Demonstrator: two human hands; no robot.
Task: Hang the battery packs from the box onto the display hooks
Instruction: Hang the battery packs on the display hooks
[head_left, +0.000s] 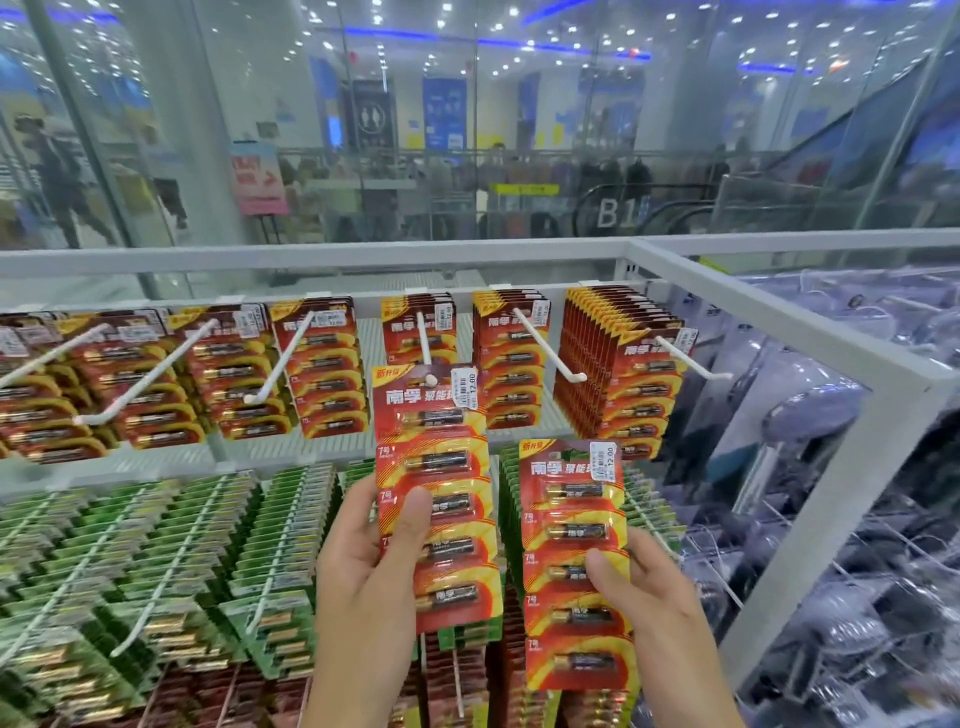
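Gripping one battery pack (434, 462) low, my left hand (363, 571) aims its hole at the hook (423, 343). Meanwhile my right hand (654, 603) clasps a second pack (571, 499) (waiting).

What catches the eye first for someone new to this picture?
The left hand holds a red battery pack with its hole at the tip of a white hook, at the centre. The right hand holds a second red pack lower right. Green packs fill the hooks at lower left.
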